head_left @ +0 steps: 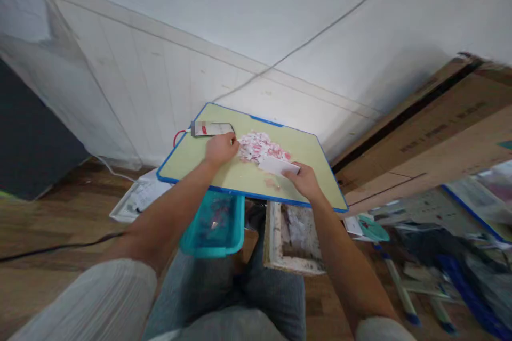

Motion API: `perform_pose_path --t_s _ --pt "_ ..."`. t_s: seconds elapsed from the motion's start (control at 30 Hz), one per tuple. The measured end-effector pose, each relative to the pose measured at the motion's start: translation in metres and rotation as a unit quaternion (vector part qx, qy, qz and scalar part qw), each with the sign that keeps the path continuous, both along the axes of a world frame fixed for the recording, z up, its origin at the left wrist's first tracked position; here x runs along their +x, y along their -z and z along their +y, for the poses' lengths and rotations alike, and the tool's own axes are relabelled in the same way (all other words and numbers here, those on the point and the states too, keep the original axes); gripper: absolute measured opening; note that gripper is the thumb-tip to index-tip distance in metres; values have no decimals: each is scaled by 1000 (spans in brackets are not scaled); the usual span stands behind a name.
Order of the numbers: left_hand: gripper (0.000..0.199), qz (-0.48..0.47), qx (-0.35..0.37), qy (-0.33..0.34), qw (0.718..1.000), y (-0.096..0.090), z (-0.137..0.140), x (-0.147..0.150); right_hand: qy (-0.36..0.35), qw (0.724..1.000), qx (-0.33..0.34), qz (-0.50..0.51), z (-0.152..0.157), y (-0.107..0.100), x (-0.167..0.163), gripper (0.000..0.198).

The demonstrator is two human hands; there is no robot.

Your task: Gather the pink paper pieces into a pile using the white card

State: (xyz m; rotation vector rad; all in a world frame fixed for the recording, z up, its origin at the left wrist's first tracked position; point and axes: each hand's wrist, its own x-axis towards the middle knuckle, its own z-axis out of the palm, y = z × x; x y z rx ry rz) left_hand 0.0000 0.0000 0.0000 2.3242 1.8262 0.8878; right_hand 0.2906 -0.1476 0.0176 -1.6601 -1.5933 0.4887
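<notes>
A heap of small pink and white pieces [258,146] lies in the middle of a yellow board with a blue rim [192,160]. My right hand [306,178] grips a flat white card [276,165], whose far edge meets the near side of the heap. At the heap's left edge is my left hand [222,149], fingers curled together; whatever they may hold is too small to make out. Just beyond that hand a phone [218,129] with a lit screen lies on the board, a red cable [178,137] running from its left end.
Below the board's near edge are a teal basin [236,248] on the left and a dirty white foam box [274,261] on the right. Large cardboard boxes [432,133] stand at the right. A white wall [240,21] with a hanging cable rises behind the board.
</notes>
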Motion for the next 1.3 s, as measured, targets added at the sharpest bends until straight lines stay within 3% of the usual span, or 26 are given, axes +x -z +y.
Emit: perform_pose_path --t_s 0.3,0.47,0.7,1.03,1.3 --pt "36 -5 -10 1 1000 -4 -5 1 -59 996 -60 9 -20 -3 18 33" --pt "36 -9 -24 -4 1000 -7 -7 1 -16 1000 -17 0 -36 -8 23 33" --pt "34 -19 -18 -1 1000 -7 -8 1 20 999 -8 -28 -50 2 16 35" --pt "35 -21 -19 2 1000 -5 -6 1 -33 999 1 -37 -52 2 -24 24" --pt "36 -27 -24 2 999 -7 -8 1 19 997 29 -70 -66 -10 -17 31"
